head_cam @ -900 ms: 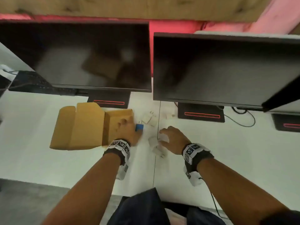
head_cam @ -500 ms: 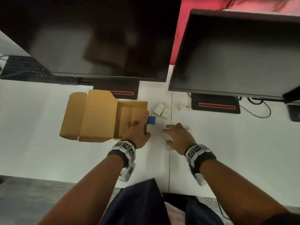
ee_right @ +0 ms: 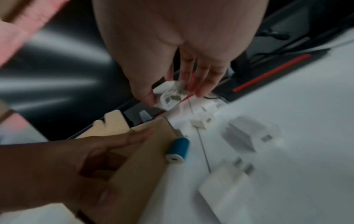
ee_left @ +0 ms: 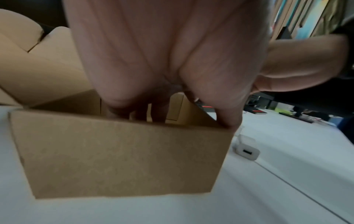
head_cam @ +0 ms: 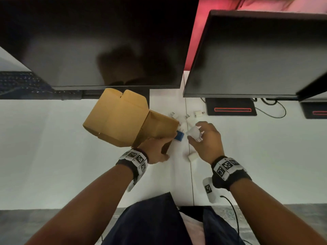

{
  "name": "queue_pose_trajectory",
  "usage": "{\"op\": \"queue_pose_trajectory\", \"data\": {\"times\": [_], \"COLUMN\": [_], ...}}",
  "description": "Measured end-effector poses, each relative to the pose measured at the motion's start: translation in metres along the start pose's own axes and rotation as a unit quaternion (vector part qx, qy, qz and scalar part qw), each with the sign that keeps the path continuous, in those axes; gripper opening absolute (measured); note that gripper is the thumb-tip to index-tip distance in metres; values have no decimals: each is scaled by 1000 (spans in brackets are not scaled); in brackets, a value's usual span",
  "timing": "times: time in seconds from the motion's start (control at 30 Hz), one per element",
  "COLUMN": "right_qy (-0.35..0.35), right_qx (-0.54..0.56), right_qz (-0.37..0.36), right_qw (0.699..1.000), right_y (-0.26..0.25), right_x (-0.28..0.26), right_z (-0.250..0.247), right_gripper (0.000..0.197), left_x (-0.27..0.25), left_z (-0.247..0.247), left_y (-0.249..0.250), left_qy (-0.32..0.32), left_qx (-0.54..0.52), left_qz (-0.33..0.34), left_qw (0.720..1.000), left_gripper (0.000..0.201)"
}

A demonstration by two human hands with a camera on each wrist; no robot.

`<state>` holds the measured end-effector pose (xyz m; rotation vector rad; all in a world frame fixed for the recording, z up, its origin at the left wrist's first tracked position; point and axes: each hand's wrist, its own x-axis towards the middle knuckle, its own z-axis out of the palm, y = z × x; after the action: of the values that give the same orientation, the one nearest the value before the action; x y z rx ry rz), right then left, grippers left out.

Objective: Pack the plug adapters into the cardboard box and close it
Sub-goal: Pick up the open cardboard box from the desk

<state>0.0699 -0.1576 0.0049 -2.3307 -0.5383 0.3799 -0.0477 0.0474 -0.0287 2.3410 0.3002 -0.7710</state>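
My left hand (head_cam: 155, 149) grips the near wall of the open brown cardboard box (head_cam: 123, 121), fingers inside and thumb outside; the same box (ee_left: 118, 153) fills the left wrist view with its lid flaps standing up. My right hand (head_cam: 203, 137) pinches a white plug adapter (head_cam: 193, 132) just right of the box, its prongs showing in the right wrist view as the white plug adapter (ee_right: 170, 95). A blue adapter (head_cam: 179, 136) lies against the box's right side. Several white adapters lie loose on the desk, one near my right wrist (head_cam: 192, 157).
Two dark monitors (head_cam: 106, 41) hang over the back of the white desk (head_cam: 53, 156), their stands (head_cam: 231, 109) behind the adapters. A keyboard (head_cam: 19, 82) lies at the far left. A cable (head_cam: 272, 110) trails at the back right.
My left hand has taken hold of the box and tilted it, flaps now raised. My right hand has lifted a white adapter off the desk toward the box.
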Motion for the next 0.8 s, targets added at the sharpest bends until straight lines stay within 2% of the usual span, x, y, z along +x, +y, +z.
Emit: {"op": "queue_pose_trajectory", "data": {"times": [0.1, 0.17, 0.3, 0.4, 0.47, 0.53, 0.6, 0.7, 0.77, 0.8], "right_qy": [-58, -82, -133, -158, -157, -142, -121, -107, -108, -109], "right_qx": [-30, -66, -122, -179, -193, -187, -174, -160, -159, -161], "right_qz": [-25, -28, 3, 22, 30, 34, 37, 37, 35, 32], "right_qw": [998, 994, 984, 971, 968, 972, 976, 981, 981, 980], "right_y": [-20, -27, -24, -20, -22, -25, -27, -31, -36, -38], "right_x": [5, 5, -7, -18, -22, -22, -19, -16, -15, -13], "right_z": [7, 14, 24, 26, 26, 27, 28, 31, 33, 34], "right_gripper": [58, 55, 48, 48, 46, 43, 44, 45, 44, 43], "left_x": [-5, -9, -19, -25, -28, -29, -30, -34, -37, -38], "left_z": [8, 18, 26, 22, 16, 12, 8, 2, -1, -3], "left_y": [7, 13, 18, 15, 10, 1, -9, -21, -26, -28], "left_qy": [-32, -56, -73, -62, -32, 28, 89, 148, 195, 209], "left_qx": [31, 57, 110, 123, 152, 232, 252, 208, 152, 88], "left_qz": [12, 27, 99, 139, 153, 163, 148, 91, 40, 11], "left_qw": [999, 996, 986, 981, 976, 958, 952, 963, 968, 974], "left_gripper": [88, 82, 88, 91, 88, 83, 70, 53, 52, 57]}}
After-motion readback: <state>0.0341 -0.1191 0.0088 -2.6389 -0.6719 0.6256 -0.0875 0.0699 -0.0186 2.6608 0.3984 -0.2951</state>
